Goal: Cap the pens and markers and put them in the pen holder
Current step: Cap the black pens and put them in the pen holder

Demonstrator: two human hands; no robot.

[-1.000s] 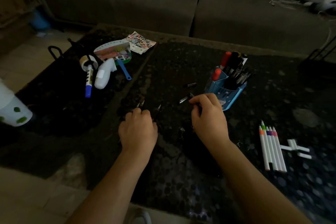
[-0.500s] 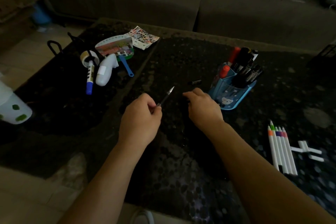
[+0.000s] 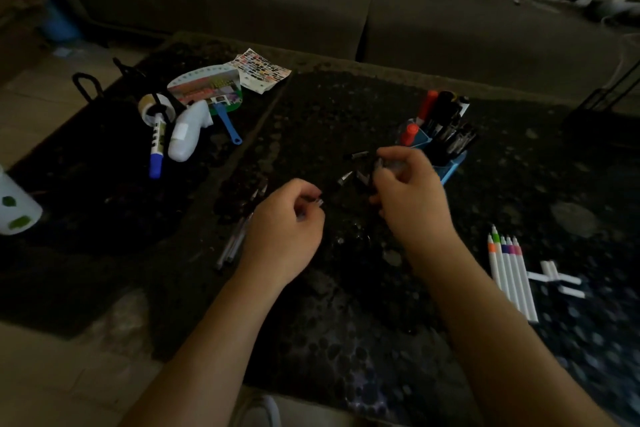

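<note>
Left hand pinches a pen, silver tip aimed at the right hand close by. The right hand's curled fingers pinch a small dark cap, which is blurred. Just behind it on the table stands the blue pen holder. Loose pens lie beside the left hand.

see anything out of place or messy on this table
Yes. Five white markers near the right edge of the table lie uncapped, coloured tips bare, with their white caps strewn crosswise beside them. Uncapped clear pens lie loose left of centre.
</note>
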